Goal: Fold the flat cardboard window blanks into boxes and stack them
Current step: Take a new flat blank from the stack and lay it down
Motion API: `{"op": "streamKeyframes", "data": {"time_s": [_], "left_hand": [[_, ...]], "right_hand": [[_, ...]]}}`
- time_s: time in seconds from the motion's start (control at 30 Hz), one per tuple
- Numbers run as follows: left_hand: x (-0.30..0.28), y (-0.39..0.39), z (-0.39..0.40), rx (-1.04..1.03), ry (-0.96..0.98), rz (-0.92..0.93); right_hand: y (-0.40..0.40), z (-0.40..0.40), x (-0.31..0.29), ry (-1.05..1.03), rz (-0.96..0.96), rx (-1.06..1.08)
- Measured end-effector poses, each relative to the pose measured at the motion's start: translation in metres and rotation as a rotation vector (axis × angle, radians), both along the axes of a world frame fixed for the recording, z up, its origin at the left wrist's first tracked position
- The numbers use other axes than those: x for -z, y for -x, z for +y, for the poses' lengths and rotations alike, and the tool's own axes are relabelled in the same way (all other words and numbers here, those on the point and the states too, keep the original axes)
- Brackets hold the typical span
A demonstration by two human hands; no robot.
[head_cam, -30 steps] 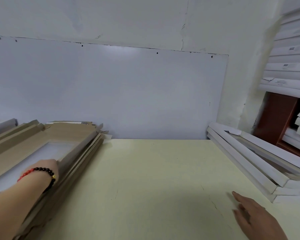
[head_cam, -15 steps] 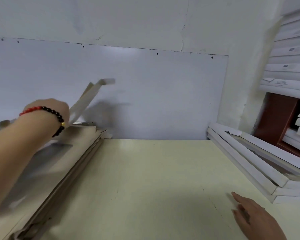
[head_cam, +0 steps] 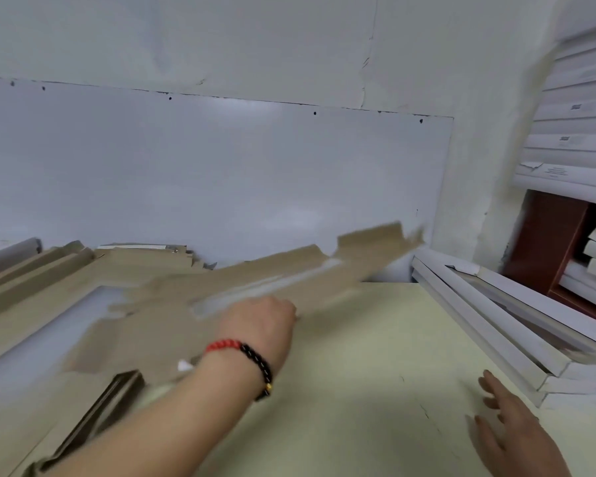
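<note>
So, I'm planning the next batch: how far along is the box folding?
Done: white folded boxes stacked at right. In hand: the left hand grips one flat blank above the table; the right hand waits open. Left: the brown blank pile.

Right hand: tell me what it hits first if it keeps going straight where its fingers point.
Likely the stack of folded white boxes. The right hand lies open over the table, fingers pointing up-left toward the stack's near corner; depth is unclear, so it might just pass it.
</note>
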State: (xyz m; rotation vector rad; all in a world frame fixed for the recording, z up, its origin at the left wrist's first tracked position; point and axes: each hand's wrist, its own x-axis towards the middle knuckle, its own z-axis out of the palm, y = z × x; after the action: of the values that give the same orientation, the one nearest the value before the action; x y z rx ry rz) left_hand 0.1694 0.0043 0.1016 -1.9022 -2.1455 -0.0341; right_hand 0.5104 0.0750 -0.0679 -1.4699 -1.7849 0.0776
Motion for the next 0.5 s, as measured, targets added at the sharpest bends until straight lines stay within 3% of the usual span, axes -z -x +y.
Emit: {"op": "streamKeyframes", "data": {"time_s": [0.23, 0.33, 0.5], "left_hand": [[0.080, -0.055, -0.009, 0.188, 0.217, -0.110], [0.107, -0.062, -0.009, 0.230, 0.333, -0.134], [0.144, -0.061, -0.008, 0.287, 0.394, -0.149]], "right_hand": [[-0.003, -0.004, -0.002, -0.350, -0.152, 0.149], [-0.004, 0.004, 0.000, -0.453, -0.393, 0.043], [0.002, 0.004, -0.011, -0.370, -0.713, -0.275]]}}
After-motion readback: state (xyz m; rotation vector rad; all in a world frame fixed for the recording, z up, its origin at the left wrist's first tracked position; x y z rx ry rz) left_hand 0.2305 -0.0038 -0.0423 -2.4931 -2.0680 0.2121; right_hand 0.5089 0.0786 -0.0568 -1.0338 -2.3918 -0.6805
